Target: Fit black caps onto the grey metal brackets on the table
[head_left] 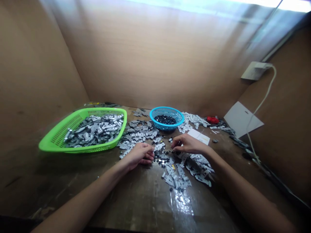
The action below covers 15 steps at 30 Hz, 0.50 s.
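Note:
My left hand (141,154) holds a flat grey metal piece (159,146) between thumb and fingers, its end sticking out to the right. Across a small gap, my right hand (184,143) is closed in a pinch, fingertips pointing down; what lies between them is too small to make out. Below and between both hands, small dark round parts (161,161) are scattered on the table. Loose flat metal pieces (176,176) lie just in front of the right hand, with more under its wrist.
A green basket (82,149) full of metal pieces stands at left. Behind the hands is a blue basket (167,109) of small dark parts. Metal pieces (141,132) are heaped between them. A red object (212,120), a white card (243,119) and a hanging cable (263,98) are at right.

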Available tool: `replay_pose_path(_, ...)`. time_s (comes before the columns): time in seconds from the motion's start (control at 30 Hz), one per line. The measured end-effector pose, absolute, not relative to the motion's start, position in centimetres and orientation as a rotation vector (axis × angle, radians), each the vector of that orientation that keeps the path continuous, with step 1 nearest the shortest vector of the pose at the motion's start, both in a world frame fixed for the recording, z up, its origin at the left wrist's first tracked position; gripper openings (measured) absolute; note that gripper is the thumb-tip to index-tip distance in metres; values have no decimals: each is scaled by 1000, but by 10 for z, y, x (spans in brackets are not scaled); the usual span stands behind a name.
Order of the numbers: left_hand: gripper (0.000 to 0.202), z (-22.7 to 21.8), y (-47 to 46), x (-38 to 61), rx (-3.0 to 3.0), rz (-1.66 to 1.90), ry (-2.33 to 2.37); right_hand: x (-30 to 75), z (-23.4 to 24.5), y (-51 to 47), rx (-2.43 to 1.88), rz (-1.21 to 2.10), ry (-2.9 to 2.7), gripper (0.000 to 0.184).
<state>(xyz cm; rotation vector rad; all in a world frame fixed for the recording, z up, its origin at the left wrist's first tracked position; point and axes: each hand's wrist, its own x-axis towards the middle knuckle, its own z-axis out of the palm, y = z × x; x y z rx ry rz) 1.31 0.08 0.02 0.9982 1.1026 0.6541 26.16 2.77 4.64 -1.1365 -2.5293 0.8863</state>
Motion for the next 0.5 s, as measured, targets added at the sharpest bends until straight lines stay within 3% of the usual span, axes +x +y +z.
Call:
replay_pose_path(0.13,30,1,-1,15,998,636,1087,249,51,17,-1068,909,-2376,20)
replay_pose_path(0.33,32,1,-5,17,1016,603,1084,219,34,3,-913,437,-2377,11)
replay_pose_path(0.5,30,0,-6,17,1040,590,1056,211,21,1,-866,397,-2359,9)
